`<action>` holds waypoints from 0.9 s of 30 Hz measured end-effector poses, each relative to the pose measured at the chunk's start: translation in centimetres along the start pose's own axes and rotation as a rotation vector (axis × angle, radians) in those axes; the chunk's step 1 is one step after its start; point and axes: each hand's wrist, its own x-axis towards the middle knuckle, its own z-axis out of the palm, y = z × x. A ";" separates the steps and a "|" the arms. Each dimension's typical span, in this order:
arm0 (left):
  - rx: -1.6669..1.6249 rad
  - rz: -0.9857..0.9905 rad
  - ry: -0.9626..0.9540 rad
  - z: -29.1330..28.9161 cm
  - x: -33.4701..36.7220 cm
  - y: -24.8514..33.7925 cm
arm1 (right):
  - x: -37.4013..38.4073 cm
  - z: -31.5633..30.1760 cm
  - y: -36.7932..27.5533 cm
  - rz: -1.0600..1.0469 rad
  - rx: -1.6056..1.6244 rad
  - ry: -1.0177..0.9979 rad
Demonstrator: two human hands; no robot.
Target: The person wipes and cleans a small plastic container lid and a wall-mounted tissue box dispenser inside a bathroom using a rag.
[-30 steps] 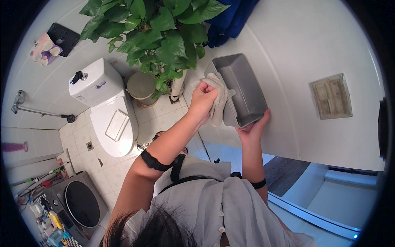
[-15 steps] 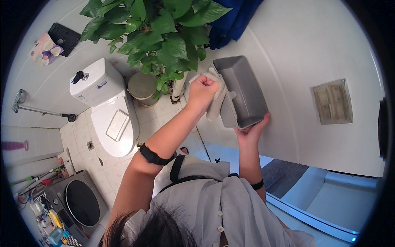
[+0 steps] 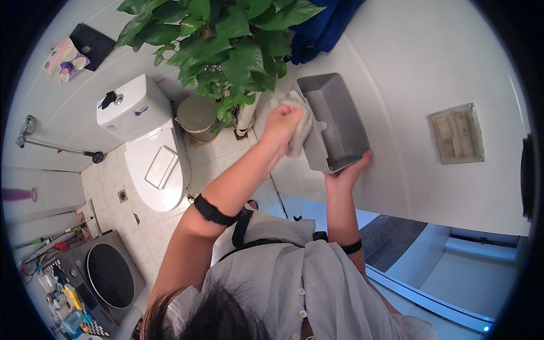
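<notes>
Wall point(image 3: 430, 62): white, fills the right and top of the view. Vent plate point(image 3: 456, 134) set in it, right of the hands. Blue cloth point(image 3: 323, 25) hangs on it at the top, behind the plant.

Floor point(image 3: 215, 153): pale tiles, left and centre.

Plant point(image 3: 226, 39): big green leaves, top centre, overhanging the bin and the box's upper left corner.

Toilet point(image 3: 150, 141): white, lid down, against the left wall. Small dark item on the cistern top.

Washer point(image 3: 105, 275): grey, round dark door, bottom left. Clutter of bottles beside it at the lower left edge, too small to tell apart.

Bin point(image 3: 195, 116): round, lidded, between toilet and plant stem.

Box point(image 3: 331, 122): grey, rectangular, open, empty inside. Held up against the wall, open face toward the camera, well above the floor.

Cloth point(image 3: 300, 122): pale, bunched, pressed on the box's left rim.

Right hand point(image 3: 348, 170): under the box's lower end, fingers curled up around the bottom edge, supporting it. Dark band on that wrist.

Left hand point(image 3: 280, 122): closed on the cloth, knuckles up, at the box's left side wall. Dark band on the forearm.

Rail point(image 3: 54, 144): chrome bar on the left wall.

Floor drain point(image 3: 123, 195): small, left of the toilet base.
</notes>
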 end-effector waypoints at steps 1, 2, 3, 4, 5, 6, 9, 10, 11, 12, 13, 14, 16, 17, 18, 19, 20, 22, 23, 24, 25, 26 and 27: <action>0.020 -0.013 -0.011 0.1 -1.3 -0.8 | -0.4 0.5 -0.1 -0.023 -0.022 -0.005; 0.039 -0.026 -0.024 0.1 -2.5 -1.6 | -0.6 0.8 -0.1 -0.048 -0.045 -0.011; 0.040 -0.028 -0.022 0.0 -3.2 -2.2 | -0.5 0.6 0.0 -0.046 -0.045 -0.010; 0.072 -0.023 -0.042 -0.1 -3.9 -2.7 | -0.4 0.5 0.0 -0.032 -0.035 -0.009; 0.104 -0.019 -0.062 -0.1 -4.5 -3.2 | -0.3 0.4 0.0 -0.018 -0.024 -0.009; 0.104 -0.019 -0.063 -0.2 -5.3 -3.7 | -0.3 0.4 0.0 -0.019 -0.025 -0.009; 0.222 0.007 -0.074 0.0 -7.9 -5.2 | -1.0 1.3 -0.3 -0.013 -0.039 0.068; 0.223 0.006 -0.074 0.0 -8.7 -5.4 | -1.5 2.0 -0.3 -0.046 -0.056 0.092; 0.248 -0.016 -0.114 0.0 -9.6 -5.6 | -1.7 2.2 -0.2 -0.078 -0.072 0.116; 0.273 -0.037 -0.154 -0.1 -10.4 -5.7 | -1.6 1.9 -0.2 -0.077 -0.072 0.118; 0.332 -0.082 -0.185 -0.3 -10.9 -5.9 | -1.4 1.6 -0.4 -0.055 -0.099 0.096; 0.333 -0.083 -0.184 -0.4 -11.7 -6.4 | -1.4 1.3 -0.4 -0.033 -0.126 0.074; 0.315 -0.186 -0.132 -0.4 -13.1 -7.5 | -1.5 1.3 -0.5 -0.008 -0.089 0.093; 0.251 -0.213 -0.230 -1.2 -13.0 -7.4 | -1.4 1.4 -0.6 0.016 -0.051 0.112; 0.251 -0.210 -0.230 -2.0 -12.6 -7.3 | -1.1 1.4 -0.7 0.016 -0.051 0.109; 0.252 -0.246 -0.231 -2.5 -12.6 -6.2 | -1.0 1.0 -0.4 0.033 -0.053 0.092; 0.252 -0.280 -0.235 -2.9 -12.3 -5.1 | -1.0 0.8 -0.5 0.047 -0.056 0.073; 0.139 -0.289 -0.196 -4.0 -11.1 -3.0 | -1.1 0.5 -0.7 0.051 -0.066 0.099; 0.022 -0.290 -0.151 -4.1 -10.2 -2.1 | -1.1 0.6 -0.7 0.061 -0.077 0.116; 0.025 -0.290 -0.151 -3.8 -9.1 -1.4 | -1.1 0.7 -0.6 0.061 -0.074 0.117; 0.068 -0.186 -0.105 -3.4 -7.9 -0.8 | -1.0 0.8 -0.5 0.058 -0.054 0.087; 0.109 -0.085 -0.060 -2.9 -7.2 -0.4 | -1.0 0.7 -0.6 0.053 -0.034 0.061; 0.110 -0.089 -0.062 -2.2 -7.0 -0.3 | -1.0 0.7 -0.7 0.051 -0.034 0.065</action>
